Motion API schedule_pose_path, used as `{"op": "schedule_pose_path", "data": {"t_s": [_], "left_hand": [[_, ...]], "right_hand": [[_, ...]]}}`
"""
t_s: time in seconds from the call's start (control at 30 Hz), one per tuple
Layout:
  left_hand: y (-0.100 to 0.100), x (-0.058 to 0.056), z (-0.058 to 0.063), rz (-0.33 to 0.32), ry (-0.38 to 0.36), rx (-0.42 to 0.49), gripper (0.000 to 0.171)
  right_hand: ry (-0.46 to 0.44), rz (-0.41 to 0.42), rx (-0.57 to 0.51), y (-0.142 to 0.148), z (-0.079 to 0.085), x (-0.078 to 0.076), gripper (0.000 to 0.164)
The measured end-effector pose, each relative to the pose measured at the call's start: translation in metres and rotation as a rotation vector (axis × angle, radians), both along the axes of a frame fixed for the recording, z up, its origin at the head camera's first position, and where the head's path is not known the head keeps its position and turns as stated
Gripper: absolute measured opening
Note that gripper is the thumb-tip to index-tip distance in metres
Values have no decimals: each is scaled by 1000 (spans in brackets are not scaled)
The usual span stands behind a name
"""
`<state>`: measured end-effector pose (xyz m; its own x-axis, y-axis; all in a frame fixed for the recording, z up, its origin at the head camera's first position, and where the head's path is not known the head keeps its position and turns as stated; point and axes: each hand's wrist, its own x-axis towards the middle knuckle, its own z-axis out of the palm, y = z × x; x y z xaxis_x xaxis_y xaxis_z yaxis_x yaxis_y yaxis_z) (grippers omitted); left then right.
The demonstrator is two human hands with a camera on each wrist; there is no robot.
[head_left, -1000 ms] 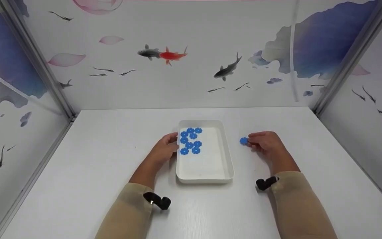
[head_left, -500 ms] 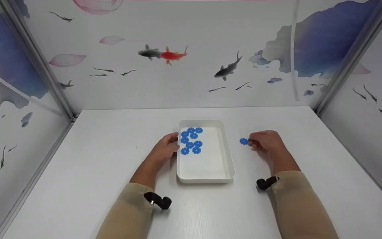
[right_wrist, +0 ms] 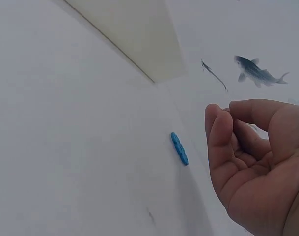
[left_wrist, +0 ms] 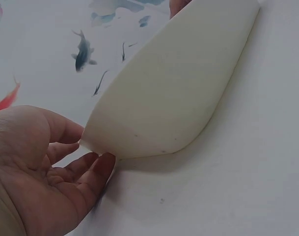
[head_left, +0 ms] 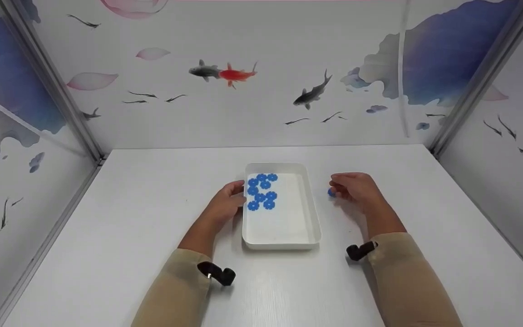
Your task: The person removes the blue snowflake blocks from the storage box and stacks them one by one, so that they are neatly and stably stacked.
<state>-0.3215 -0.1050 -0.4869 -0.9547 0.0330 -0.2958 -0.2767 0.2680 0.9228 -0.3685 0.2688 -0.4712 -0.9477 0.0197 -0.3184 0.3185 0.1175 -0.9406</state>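
Observation:
In the head view, my left hand holds the left side of a shallow white tray. In the left wrist view, its bent fingers meet the tray wall at rim and lower edge. Blue flower-shaped pieces lie flat in the tray's left half. To the right of the tray, my right hand hovers over one loose blue flower piece, partly hidden by the fingers. In the right wrist view, that blue piece lies apart from the curled fingers, and nothing shows between their tips.
The white table spreads around the tray. A back panel printed with fish and petals stands behind it, with side panels joined by metal posts. Small dark cameras sit at both sleeve cuffs.
My right hand has moved off the loose blue piece's edge, slightly up and left, and now covers part of it. The left hand and tray have stayed in place.

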Motion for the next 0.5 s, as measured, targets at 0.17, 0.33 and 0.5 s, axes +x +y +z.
{"op": "schedule_pose_path", "data": {"t_s": [0.17,0.33,0.5], "left_hand": [[1,0,0,7,3,21,57],[2,0,1,25,-5,28,58],[3,0,2,24,-8,18,58]], "right_hand": [[30,33,-45,-17,6,4,55],[48,74,-21,-37,12,8,53],[57,123,6,-55,21,15,48]]}}
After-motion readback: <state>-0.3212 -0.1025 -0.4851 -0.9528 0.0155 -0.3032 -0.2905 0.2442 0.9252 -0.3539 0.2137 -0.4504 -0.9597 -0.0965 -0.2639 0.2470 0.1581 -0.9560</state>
